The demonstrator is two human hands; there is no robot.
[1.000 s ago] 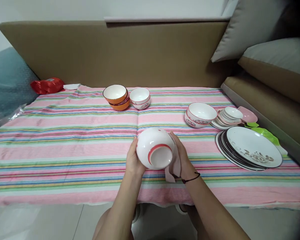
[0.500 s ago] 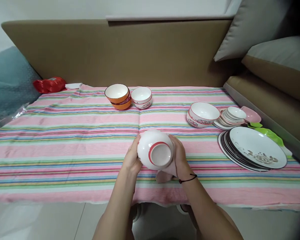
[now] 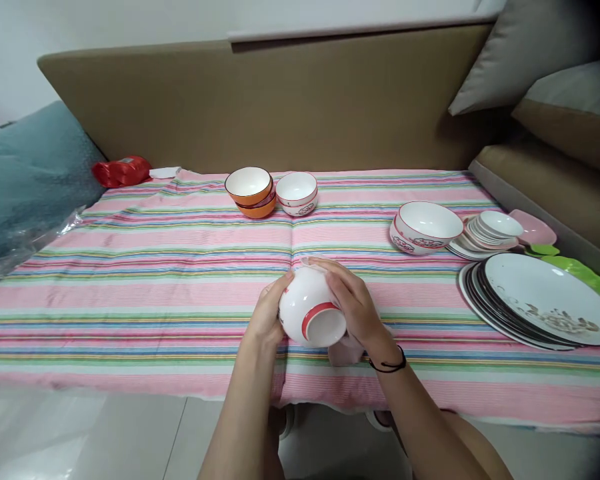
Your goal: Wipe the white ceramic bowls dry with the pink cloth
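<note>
Between my hands is a white bowl (image 3: 305, 303) with a red ring round its foot, tipped so that its base faces me. My left hand (image 3: 270, 310) grips the bowl's left side, fingers partly hidden behind it. On the other side my right hand (image 3: 353, 300) presses a pale pink cloth (image 3: 347, 350) against the bowl, its fingers over the upper right wall. Part of the cloth hangs below that palm, and a bit shows at the top edge. The bowl's inside is hidden from me.
Stacked orange bowls (image 3: 250, 190) and white bowls (image 3: 297, 193) stand at the back. To the right are larger white bowls (image 3: 425, 227), small dishes (image 3: 500, 225), a stack of plates (image 3: 550, 300) and a green leaf-shaped dish (image 3: 580, 272). A red bundle (image 3: 123, 172) lies back left on the striped cloth (image 3: 130, 287).
My right hand has moved up and over the bowl's upper right side with the cloth. The bowl has tilted slightly, its foot lower. The view has shifted a little left.
</note>
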